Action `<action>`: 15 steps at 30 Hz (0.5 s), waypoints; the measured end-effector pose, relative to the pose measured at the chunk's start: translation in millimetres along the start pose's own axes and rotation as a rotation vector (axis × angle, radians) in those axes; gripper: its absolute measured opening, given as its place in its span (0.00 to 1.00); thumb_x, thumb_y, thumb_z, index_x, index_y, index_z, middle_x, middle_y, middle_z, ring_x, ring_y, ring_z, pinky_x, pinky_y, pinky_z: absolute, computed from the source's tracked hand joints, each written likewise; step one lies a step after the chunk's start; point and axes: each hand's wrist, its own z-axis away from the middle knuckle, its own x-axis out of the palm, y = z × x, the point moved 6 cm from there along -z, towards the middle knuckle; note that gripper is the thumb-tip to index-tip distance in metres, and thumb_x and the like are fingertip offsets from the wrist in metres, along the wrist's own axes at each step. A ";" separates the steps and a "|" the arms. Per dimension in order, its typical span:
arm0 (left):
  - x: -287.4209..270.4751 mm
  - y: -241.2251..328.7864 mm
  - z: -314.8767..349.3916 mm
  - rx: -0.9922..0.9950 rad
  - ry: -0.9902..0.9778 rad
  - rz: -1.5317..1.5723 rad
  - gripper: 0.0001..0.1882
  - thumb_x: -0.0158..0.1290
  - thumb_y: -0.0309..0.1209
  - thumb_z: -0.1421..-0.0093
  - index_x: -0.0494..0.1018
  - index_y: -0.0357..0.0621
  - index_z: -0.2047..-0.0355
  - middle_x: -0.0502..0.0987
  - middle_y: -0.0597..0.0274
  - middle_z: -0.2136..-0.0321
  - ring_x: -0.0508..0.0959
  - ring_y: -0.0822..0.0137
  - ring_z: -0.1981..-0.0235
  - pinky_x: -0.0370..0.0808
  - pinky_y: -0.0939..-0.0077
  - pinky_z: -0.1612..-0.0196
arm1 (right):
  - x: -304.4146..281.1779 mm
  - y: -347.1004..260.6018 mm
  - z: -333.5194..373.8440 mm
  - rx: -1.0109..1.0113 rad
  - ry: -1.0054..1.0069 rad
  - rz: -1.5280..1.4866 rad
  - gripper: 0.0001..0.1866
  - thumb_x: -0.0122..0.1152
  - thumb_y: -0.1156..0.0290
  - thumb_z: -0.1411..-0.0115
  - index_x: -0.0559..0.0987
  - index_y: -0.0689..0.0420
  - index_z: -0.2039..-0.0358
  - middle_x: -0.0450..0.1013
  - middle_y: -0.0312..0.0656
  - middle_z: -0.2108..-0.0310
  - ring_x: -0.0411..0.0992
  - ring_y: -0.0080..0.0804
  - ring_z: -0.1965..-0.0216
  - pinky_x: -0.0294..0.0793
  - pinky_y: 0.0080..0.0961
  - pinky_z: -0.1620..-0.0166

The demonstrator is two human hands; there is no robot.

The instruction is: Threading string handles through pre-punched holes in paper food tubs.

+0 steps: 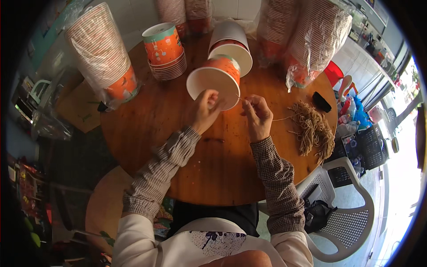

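A large orange-and-green paper tub (227,66) is tilted on its side with its white open mouth toward me. My left hand (206,111) is at the lower rim of this mouth, fingers curled; what they hold, if anything, I cannot make out. To the right of the rim, my right hand (258,116) is closed in a pinch on a thin string, whose short end sticks up from the fingertips. From that hand the string trails right to a loose tan bundle of strings (312,131) lying on the wooden table (213,173).
Behind the tilted tub lies another white-mouthed tub (233,55). Stacked tubs (164,55) stand left of it. Tall plastic-wrapped tub stacks (100,49) line the table's far side. A black object (321,102) sits beside the strings. A grey plastic chair (344,218) is at right.
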 end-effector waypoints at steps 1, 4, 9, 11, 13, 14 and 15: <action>7.2 0.5 -11.2 -0.049 -0.032 -0.095 0.20 0.54 0.44 0.38 0.71 0.37 0.60 0.76 0.59 0.69 0.75 0.69 0.69 0.73 0.76 0.65 | -0.2 -1.8 -1.5 0.000 0.022 -0.016 0.05 0.62 0.76 0.41 0.75 0.64 0.69 0.69 0.36 0.65 0.69 0.18 0.72 0.72 0.16 0.69; 41.1 -4.1 -40.6 -0.514 -0.178 -0.146 0.28 0.49 0.55 0.39 0.71 0.37 0.61 0.77 0.50 0.68 0.79 0.55 0.65 0.75 0.65 0.64 | -13.2 2.3 -3.4 -0.020 0.075 -0.022 0.05 0.61 0.77 0.41 0.75 0.64 0.69 0.69 0.36 0.64 0.69 0.18 0.71 0.72 0.16 0.70; 63.2 -1.3 -70.1 -0.571 -0.173 -0.235 0.30 0.46 0.57 0.43 0.74 0.37 0.64 0.79 0.43 0.65 0.78 0.45 0.60 0.74 0.56 0.56 | -19.6 -1.2 -2.4 -0.023 0.102 -0.024 0.04 0.61 0.77 0.41 0.75 0.63 0.69 0.69 0.36 0.63 0.69 0.17 0.70 0.72 0.15 0.70; 57.7 5.6 -79.2 -0.301 -0.031 -0.216 0.25 0.47 0.49 0.43 0.74 0.36 0.64 0.78 0.41 0.67 0.78 0.44 0.62 0.75 0.56 0.59 | -18.2 -5.1 -2.2 -0.022 0.126 -0.044 0.03 0.60 0.78 0.40 0.75 0.63 0.68 0.69 0.36 0.63 0.69 0.17 0.70 0.72 0.15 0.68; 60.5 6.9 -64.1 -0.251 -0.111 -0.203 0.18 0.50 0.42 0.45 0.72 0.37 0.70 0.76 0.41 0.74 0.77 0.42 0.69 0.74 0.55 0.64 | -26.1 -7.5 -4.4 -0.038 0.140 -0.026 0.03 0.60 0.78 0.40 0.76 0.63 0.67 0.70 0.36 0.63 0.69 0.18 0.68 0.72 0.16 0.66; 56.1 8.4 -51.5 -0.207 -0.127 -0.216 0.16 0.51 0.41 0.45 0.70 0.37 0.73 0.76 0.42 0.77 0.77 0.42 0.71 0.73 0.54 0.66 | -28.2 -8.2 -4.6 -0.054 0.150 -0.014 0.03 0.60 0.79 0.40 0.76 0.63 0.67 0.70 0.36 0.63 0.70 0.19 0.67 0.73 0.16 0.63; 50.5 11.0 -38.3 -0.105 -0.169 -0.244 0.11 0.52 0.35 0.45 0.68 0.38 0.74 0.75 0.43 0.76 0.76 0.43 0.72 0.73 0.55 0.68 | -30.8 -8.0 -6.0 -0.051 0.161 -0.014 0.03 0.60 0.79 0.40 0.76 0.63 0.67 0.70 0.36 0.63 0.70 0.19 0.67 0.73 0.16 0.63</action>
